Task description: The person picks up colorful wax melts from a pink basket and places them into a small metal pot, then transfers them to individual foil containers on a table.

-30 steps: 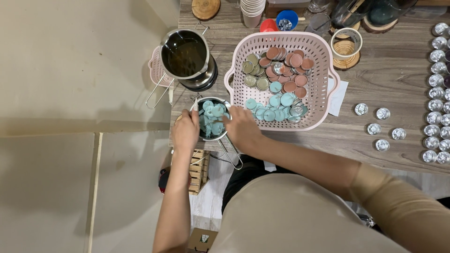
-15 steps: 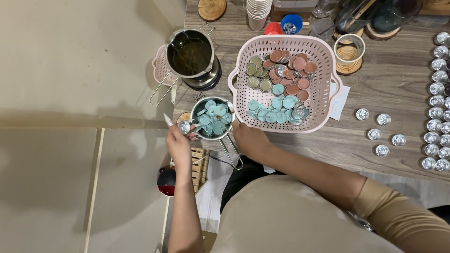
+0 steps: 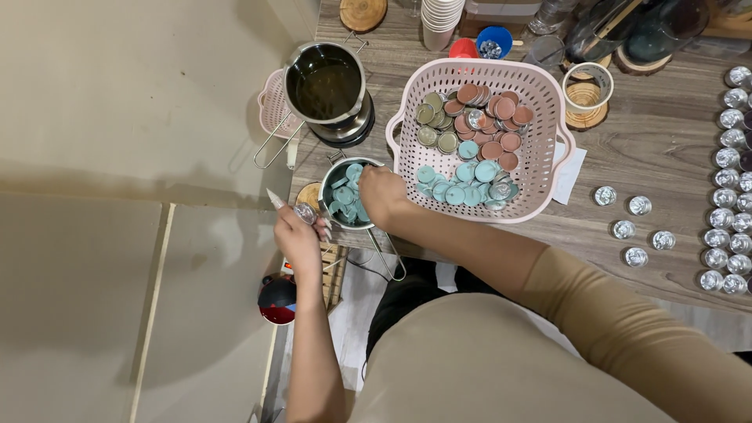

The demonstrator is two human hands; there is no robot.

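My left hand (image 3: pixel 299 235) is off the table's front left corner and pinches a small silver tealight cup (image 3: pixel 305 213). My right hand (image 3: pixel 382 196) rests on the rim of a small metal pot (image 3: pixel 335 178) filled with teal wax discs (image 3: pixel 346 197), its fingers among them. The pot's wire handle (image 3: pixel 385 258) sticks out toward me over the table edge. Just right of the pot stands a pink perforated basket (image 3: pixel 548 149) holding teal, brown and olive wax discs.
A larger metal pot of dark liquid (image 3: pixel 324 84) sits on a burner at the back left, a pink strainer (image 3: pixel 272 110) beside it. Several empty silver cups (image 3: pixel 627 229) lie at the right. Paper cups, wooden coasters and jars line the back. A red-black object (image 3: pixel 276 301) lies on the floor.
My left hand has drawn away from the small pot to the left with a silver cup in it. My right hand has moved onto the pot's discs.
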